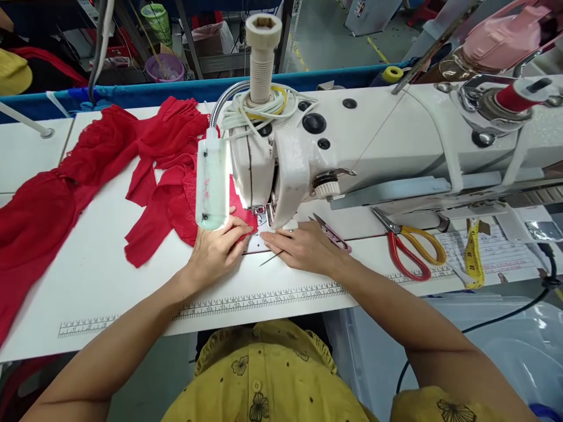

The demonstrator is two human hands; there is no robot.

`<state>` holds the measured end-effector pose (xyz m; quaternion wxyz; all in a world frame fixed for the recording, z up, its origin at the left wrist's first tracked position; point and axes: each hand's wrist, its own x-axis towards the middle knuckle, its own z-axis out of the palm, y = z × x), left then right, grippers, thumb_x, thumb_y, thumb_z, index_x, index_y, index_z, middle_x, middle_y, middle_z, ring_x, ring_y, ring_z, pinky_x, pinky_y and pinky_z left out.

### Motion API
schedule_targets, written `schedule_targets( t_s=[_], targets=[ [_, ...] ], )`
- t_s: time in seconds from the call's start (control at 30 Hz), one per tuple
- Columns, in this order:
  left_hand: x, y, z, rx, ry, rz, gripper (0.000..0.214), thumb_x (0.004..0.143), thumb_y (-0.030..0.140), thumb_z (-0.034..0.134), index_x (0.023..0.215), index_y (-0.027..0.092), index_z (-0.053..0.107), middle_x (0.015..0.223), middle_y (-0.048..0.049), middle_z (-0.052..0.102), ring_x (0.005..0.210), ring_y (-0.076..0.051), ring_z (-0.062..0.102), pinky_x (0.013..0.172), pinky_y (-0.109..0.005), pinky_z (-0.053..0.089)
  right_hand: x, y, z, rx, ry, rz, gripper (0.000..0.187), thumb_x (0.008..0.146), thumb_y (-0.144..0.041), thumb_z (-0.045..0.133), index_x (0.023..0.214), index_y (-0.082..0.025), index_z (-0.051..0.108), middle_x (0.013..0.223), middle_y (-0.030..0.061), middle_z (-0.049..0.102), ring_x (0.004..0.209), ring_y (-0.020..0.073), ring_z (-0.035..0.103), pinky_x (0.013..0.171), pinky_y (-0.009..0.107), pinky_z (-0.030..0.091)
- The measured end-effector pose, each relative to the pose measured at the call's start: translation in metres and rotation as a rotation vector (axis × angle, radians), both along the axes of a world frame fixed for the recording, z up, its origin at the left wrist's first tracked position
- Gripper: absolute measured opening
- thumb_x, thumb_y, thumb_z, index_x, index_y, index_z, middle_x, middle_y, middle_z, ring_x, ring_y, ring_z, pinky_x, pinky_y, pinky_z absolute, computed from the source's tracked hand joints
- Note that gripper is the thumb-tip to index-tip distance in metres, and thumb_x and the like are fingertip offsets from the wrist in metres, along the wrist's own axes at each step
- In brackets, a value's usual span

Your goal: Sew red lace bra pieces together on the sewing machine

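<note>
My left hand (217, 246) pinches the edge of a red fabric piece (240, 205) just left of the sewing machine's (299, 158) needle area. The cloth reaches the presser foot (260, 212), partly hidden by the machine head. On the right side of the foot, my right hand (303, 246) rests low over the bed, fingers closed around a thin pointed metal tool (270, 258). Its tip points left and toward me; the rest is covered by the hand. Small thread snips (333, 234) lie beside my right wrist.
A heap of red lace-trimmed garment (105, 146) spreads over the left of the table. Scissors with red and yellow handles (411, 252), a yellow tape measure (474, 255) and written paper (505, 252) lie at right. A lit lamp (213, 187) hangs above my left hand.
</note>
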<state>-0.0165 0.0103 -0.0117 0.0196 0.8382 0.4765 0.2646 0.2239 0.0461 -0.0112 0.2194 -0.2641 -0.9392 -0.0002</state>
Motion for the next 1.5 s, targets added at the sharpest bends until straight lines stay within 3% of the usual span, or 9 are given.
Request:
schedule_targets(
  t_s=[0.13, 0.33, 0.47, 0.67, 0.83, 0.93, 1.03, 1.17, 1.5],
  targets=[
    [0.001, 0.001, -0.002, -0.075, -0.104, 0.060, 0.019, 0.099, 0.025, 0.055, 0.104, 0.024, 0.073, 0.099, -0.0031, 0.074, 0.097, -0.022, 0.064, 0.093, -0.044, 0.046, -0.001, 0.002, -0.008, -0.023, -0.014, -0.032, 0.029, 0.103, -0.023, 0.049, 0.122, -0.021, 0.071, 0.083, 0.0002, 0.070, 0.064, 0.0110, 0.050, 0.052, 0.028, 0.029],
    [0.003, 0.001, -0.002, -0.163, -0.182, 0.107, 0.019, 0.099, 0.025, 0.055, 0.103, 0.024, 0.074, 0.101, -0.0018, 0.076, 0.102, -0.021, 0.065, 0.096, -0.042, 0.045, -0.003, 0.005, -0.007, -0.053, -0.118, -0.051, 0.034, 0.101, -0.017, 0.045, 0.125, -0.020, 0.069, 0.077, 0.0013, 0.068, 0.069, 0.0128, 0.053, 0.057, 0.027, 0.030],
    [0.003, 0.001, -0.003, -0.131, -0.173, 0.101, 0.019, 0.099, 0.024, 0.056, 0.104, 0.023, 0.073, 0.103, -0.0022, 0.076, 0.104, -0.022, 0.066, 0.101, -0.043, 0.044, -0.008, 0.003, -0.003, -0.075, -0.159, -0.078, 0.038, 0.095, -0.009, 0.045, 0.122, -0.020, 0.069, 0.069, 0.0003, 0.065, 0.067, 0.0134, 0.051, 0.056, 0.029, 0.025],
    [0.002, 0.003, -0.004, -0.036, -0.180, 0.050, 0.016, 0.096, 0.020, 0.057, 0.103, 0.022, 0.072, 0.100, -0.0035, 0.075, 0.098, -0.022, 0.067, 0.095, -0.042, 0.049, -0.010, 0.001, -0.001, -0.038, -0.176, -0.049, 0.040, 0.096, -0.006, 0.043, 0.126, -0.017, 0.066, 0.058, -0.0021, 0.057, 0.062, 0.0136, 0.047, 0.055, 0.030, 0.025],
    [0.004, 0.001, 0.001, 0.011, -0.001, 0.017, 0.012, 0.092, 0.020, 0.063, 0.100, 0.023, 0.072, 0.092, -0.0038, 0.072, 0.099, -0.025, 0.064, 0.100, -0.054, 0.047, -0.008, 0.001, -0.002, 0.007, -0.199, -0.022, 0.040, 0.094, -0.002, 0.044, 0.124, -0.016, 0.066, 0.055, -0.0036, 0.051, 0.059, 0.0136, 0.044, 0.053, 0.030, 0.025],
    [0.004, -0.002, 0.004, 0.013, 0.114, 0.024, 0.022, 0.090, 0.014, 0.062, 0.105, 0.026, 0.072, 0.083, -0.0014, 0.069, 0.098, -0.026, 0.063, 0.105, -0.064, 0.041, -0.008, 0.002, -0.003, 0.037, -0.203, -0.002, 0.041, 0.093, 0.001, 0.043, 0.125, -0.013, 0.065, 0.057, -0.0032, 0.052, 0.061, 0.0135, 0.045, 0.053, 0.030, 0.028],
    [0.004, -0.003, 0.006, 0.028, 0.153, 0.024, 0.027, 0.090, 0.012, 0.060, 0.109, 0.027, 0.072, 0.082, -0.0007, 0.069, 0.095, -0.024, 0.062, 0.106, -0.066, 0.037, -0.008, 0.003, -0.004, 0.091, -0.205, 0.002, 0.039, 0.093, 0.001, 0.043, 0.120, -0.014, 0.067, 0.059, -0.0027, 0.053, 0.062, 0.0130, 0.046, 0.054, 0.029, 0.030],
    [0.004, -0.001, 0.008, 0.028, 0.125, 0.021, 0.020, 0.094, 0.018, 0.060, 0.107, 0.026, 0.073, 0.085, -0.0024, 0.070, 0.090, -0.022, 0.061, 0.104, -0.061, 0.039, -0.007, 0.002, -0.006, 0.120, -0.179, -0.007, 0.037, 0.092, -0.001, 0.046, 0.116, -0.016, 0.070, 0.060, -0.0022, 0.053, 0.060, 0.0137, 0.045, 0.053, 0.030, 0.028],
    [0.005, 0.006, 0.009, 0.001, 0.001, -0.020, 0.020, 0.098, 0.020, 0.058, 0.109, 0.023, 0.074, 0.087, -0.0035, 0.072, 0.086, -0.019, 0.062, 0.087, -0.037, 0.046, -0.008, 0.001, -0.009, -0.054, -0.129, 0.000, 0.029, 0.093, -0.002, 0.044, 0.081, -0.018, 0.065, 0.064, -0.0012, 0.055, 0.059, 0.0124, 0.041, 0.054, 0.029, 0.027]
  ],
)
